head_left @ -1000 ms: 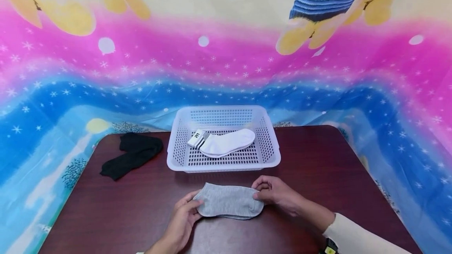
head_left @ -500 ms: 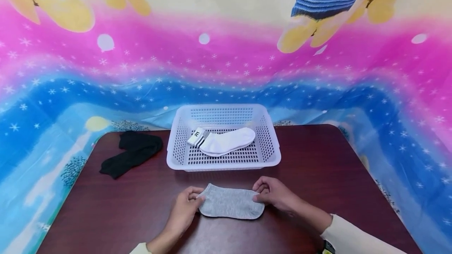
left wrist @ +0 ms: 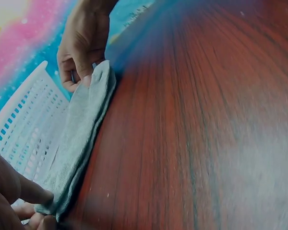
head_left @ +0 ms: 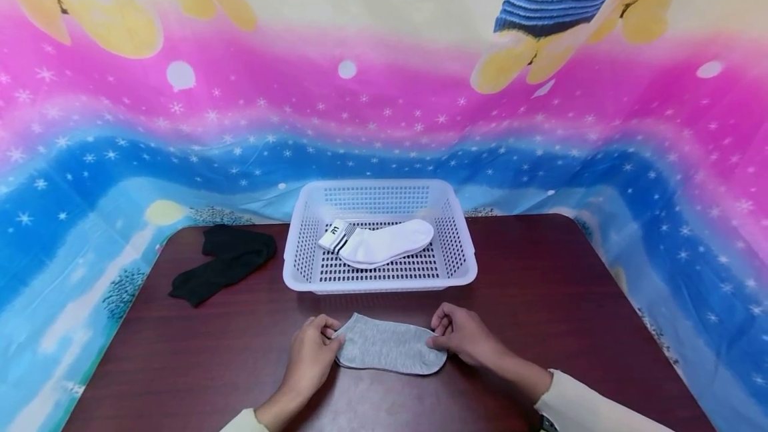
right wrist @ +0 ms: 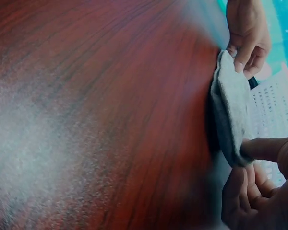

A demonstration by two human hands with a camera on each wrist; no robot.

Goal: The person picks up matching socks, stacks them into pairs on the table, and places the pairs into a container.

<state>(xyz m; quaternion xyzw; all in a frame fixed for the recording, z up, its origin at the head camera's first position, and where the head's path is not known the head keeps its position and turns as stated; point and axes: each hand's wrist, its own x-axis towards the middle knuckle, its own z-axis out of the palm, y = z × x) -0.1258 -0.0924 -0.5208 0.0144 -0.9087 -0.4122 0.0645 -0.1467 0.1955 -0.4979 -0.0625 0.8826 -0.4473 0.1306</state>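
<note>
A pair of grey ankle socks (head_left: 391, 347), one laid on the other, is stretched flat between both hands near the table's front. At its cuff end, my left hand (head_left: 311, 355) pinches the layers between thumb and fingers. My right hand (head_left: 471, 339) pinches the toe end the same way. Both wrist views show the socks edge-on, as two stacked layers; the left wrist view has the grey socks (left wrist: 79, 139) beside the basket, and in the right wrist view my right thumb (right wrist: 261, 148) lies on top of them.
Behind the hands stands a white perforated basket (head_left: 381, 283) holding white socks (head_left: 384, 243) with black-striped cuffs. Black socks (head_left: 225, 262) lie folded at the table's left. The dark red-brown table (head_left: 558, 299) backs onto a colourful printed cloth (head_left: 384, 112).
My left hand has shifted its hold on the cuff end, its fingers now more curled behind it. The grey socks have come down slightly toward the table's front.
</note>
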